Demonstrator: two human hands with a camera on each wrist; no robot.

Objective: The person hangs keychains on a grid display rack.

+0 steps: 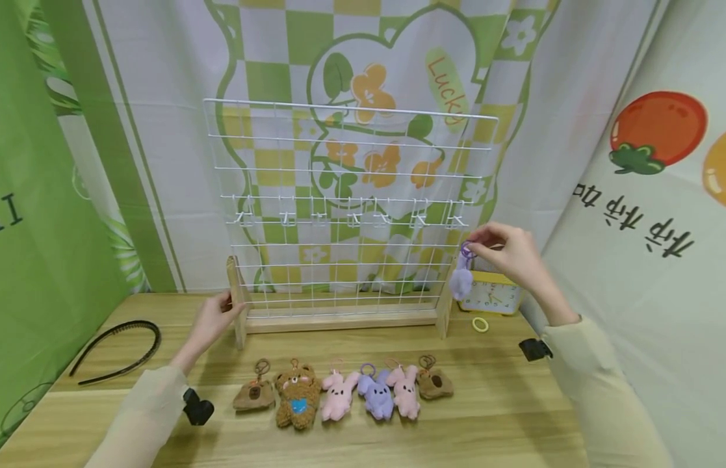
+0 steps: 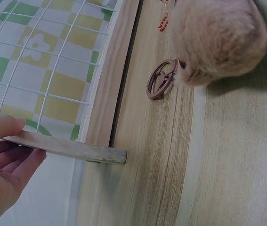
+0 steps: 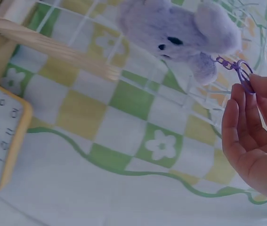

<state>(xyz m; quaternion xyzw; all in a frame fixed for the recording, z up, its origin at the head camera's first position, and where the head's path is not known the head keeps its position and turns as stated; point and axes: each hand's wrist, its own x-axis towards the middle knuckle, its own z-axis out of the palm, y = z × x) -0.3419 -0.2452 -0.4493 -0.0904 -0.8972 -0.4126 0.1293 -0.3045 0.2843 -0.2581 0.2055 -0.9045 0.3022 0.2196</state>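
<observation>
My right hand (image 1: 511, 255) pinches the purple ring (image 3: 244, 75) of a purple plush keychain (image 3: 171, 33), which hangs beside the right end of a white wire grid rack (image 1: 351, 246). With my left hand (image 1: 212, 320) I grip the wooden side post (image 2: 67, 146) at the rack's left end, thumb on one side and fingers on the other. Several hooks (image 1: 353, 220) hang in a row across the grid. In front of the rack lies a row of plush keychains: a brown bear (image 1: 297, 396), two pink rabbits (image 1: 338, 396), a purple one (image 1: 377, 395) and two brown ones (image 1: 254, 395).
A yellow-framed clock (image 1: 491, 296) stands behind the right hand, with a yellow ring (image 1: 480, 324) lying before it. On the left of the table lies a black headband (image 1: 119, 351). A patterned curtain (image 1: 386, 39) hangs behind the rack.
</observation>
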